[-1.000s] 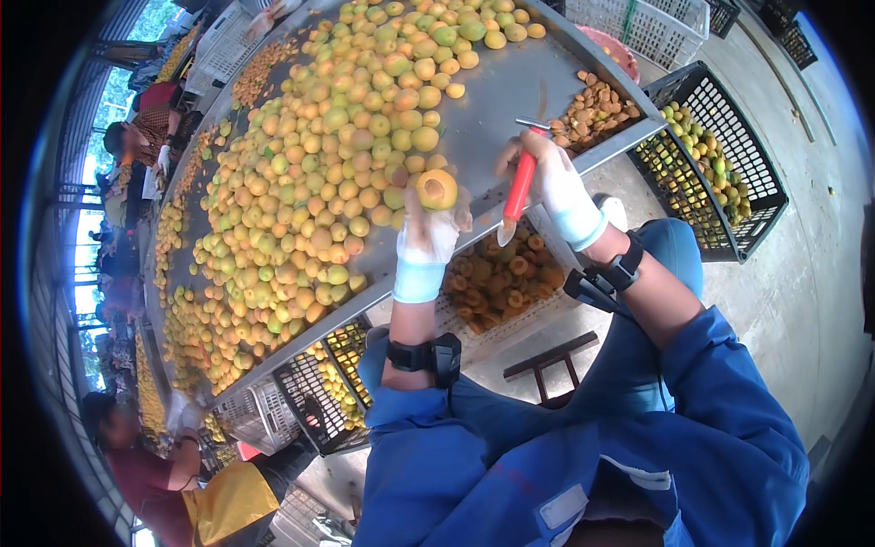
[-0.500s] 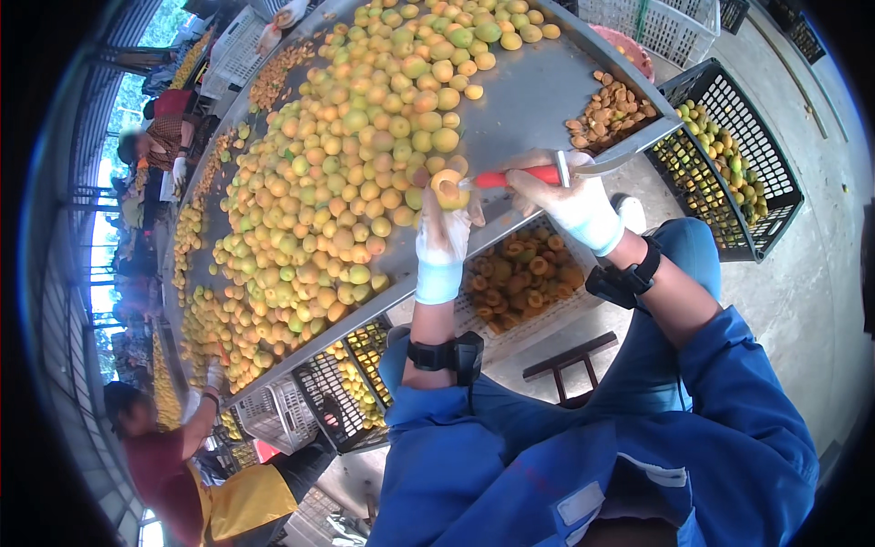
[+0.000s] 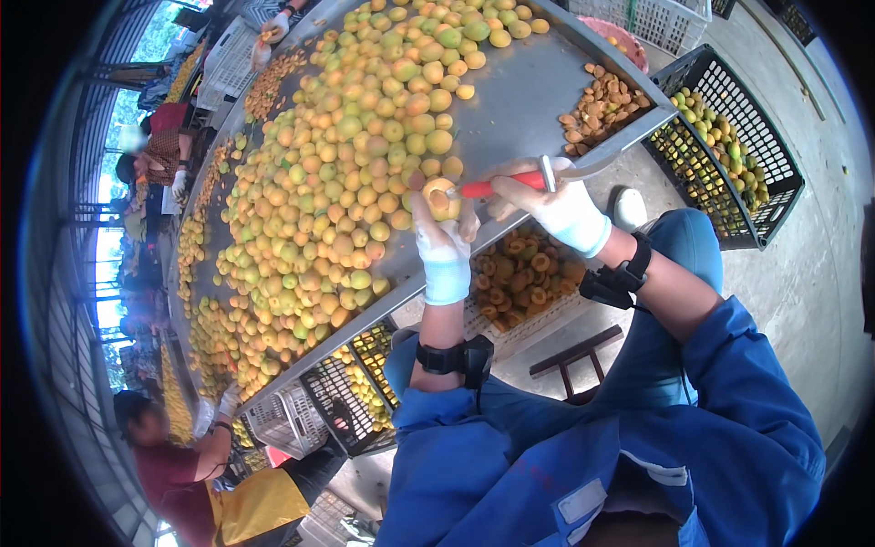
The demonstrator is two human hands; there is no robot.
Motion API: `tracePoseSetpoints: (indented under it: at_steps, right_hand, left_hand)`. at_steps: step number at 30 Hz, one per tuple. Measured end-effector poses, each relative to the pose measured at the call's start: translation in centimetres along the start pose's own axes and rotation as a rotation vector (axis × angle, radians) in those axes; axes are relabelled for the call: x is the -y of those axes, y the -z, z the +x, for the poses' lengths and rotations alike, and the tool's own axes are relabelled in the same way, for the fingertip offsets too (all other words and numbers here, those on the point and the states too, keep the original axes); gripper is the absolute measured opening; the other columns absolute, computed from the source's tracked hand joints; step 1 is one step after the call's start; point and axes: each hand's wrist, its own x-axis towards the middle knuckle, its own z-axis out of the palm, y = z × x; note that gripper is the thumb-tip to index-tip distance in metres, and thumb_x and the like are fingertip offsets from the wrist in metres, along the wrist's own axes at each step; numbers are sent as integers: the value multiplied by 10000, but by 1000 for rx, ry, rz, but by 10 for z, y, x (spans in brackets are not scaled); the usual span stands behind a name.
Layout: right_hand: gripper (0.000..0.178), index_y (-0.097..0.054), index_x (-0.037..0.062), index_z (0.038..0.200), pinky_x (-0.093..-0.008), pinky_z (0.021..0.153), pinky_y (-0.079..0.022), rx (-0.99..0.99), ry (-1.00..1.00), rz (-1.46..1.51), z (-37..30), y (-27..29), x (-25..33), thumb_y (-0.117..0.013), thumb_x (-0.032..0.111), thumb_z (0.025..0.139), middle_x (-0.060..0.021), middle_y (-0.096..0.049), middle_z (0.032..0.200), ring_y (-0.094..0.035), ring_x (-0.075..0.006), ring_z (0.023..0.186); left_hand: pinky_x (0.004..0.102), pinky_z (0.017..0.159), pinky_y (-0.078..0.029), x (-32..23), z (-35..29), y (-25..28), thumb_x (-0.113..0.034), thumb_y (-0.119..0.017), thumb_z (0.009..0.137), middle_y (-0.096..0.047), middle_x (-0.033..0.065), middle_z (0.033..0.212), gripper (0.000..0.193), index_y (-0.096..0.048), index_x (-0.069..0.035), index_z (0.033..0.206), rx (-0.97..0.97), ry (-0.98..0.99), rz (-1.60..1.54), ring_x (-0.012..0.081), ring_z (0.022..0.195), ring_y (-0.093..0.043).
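Observation:
In my gloved left hand (image 3: 445,253) I hold an apricot (image 3: 441,210) by the table's near edge, its cut, hollowed face turned up and a brown pit showing in it. My gloved right hand (image 3: 558,211) is closed around a red-handled pitting knife (image 3: 501,184). The tool's narrow tip meets the apricot's cut face, while a metal guard and what looks like a curved blade stick out past the right hand. Beyond both hands, a large heap of whole apricots (image 3: 328,173) covers the metal table (image 3: 510,100).
Apricot pits (image 3: 602,109) are piled in the table's right corner. A crate of apricot halves (image 3: 524,273) stands below the near edge. A black crate (image 3: 729,155) of greenish fruit is on the floor at right. A co-worker in a yellow apron (image 3: 260,501) works at lower left.
The tool tip and apricot stay together, with the hands shifting slightly. The view has moved a little. At lower left the co-worker's hand has drawn back from the fruit.

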Motion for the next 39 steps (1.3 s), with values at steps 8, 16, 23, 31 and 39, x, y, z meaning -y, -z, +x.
tracePoseSetpoints:
  at_steps: [8,16,23,31,39]
  right_hand:
    - [236,-666,-53,1029,-259,647,-565,-31,-187,305,4,8,-8,-634,155,921,-123,-707,815,-692,-164,707]
    - [331,-610,-62,1145,-307,688,-594,-128,-306,494,14,28,-15,-606,202,946,-178,-701,898,-710,-222,753]
    - [289,-649,-62,1073,-295,659,-599,-183,-101,418,6,54,12,-660,175,907,-152,-705,884,-705,-203,721]
    - [276,-664,-77,1025,-309,637,-599,-277,-117,521,7,73,18,-648,171,906,-163,-713,888,-715,-219,724]
    - [384,-565,-109,1134,-348,679,-603,-227,-164,922,18,80,-11,-635,205,924,-242,-689,934,-715,-303,780]
  left_hand:
    - [217,417,-275,-9,-1,-13,-605,-341,985,-553,15,711,579,-539,-74,1101,-109,89,102,75,462,-406]
    - [227,399,-277,-22,20,-25,-547,-383,988,-540,24,708,526,-554,-57,1075,-21,224,150,87,445,-386]
    - [235,417,-205,-33,37,-62,-564,-375,986,-410,-22,579,493,-545,-106,922,115,387,228,75,417,-255]
    - [233,414,-220,-22,42,-98,-545,-401,988,-436,-9,586,457,-532,-112,926,97,379,292,77,441,-315]
    - [225,383,-265,-4,79,-78,-530,-366,996,-527,27,714,464,-543,-102,1014,211,625,19,94,400,-326]
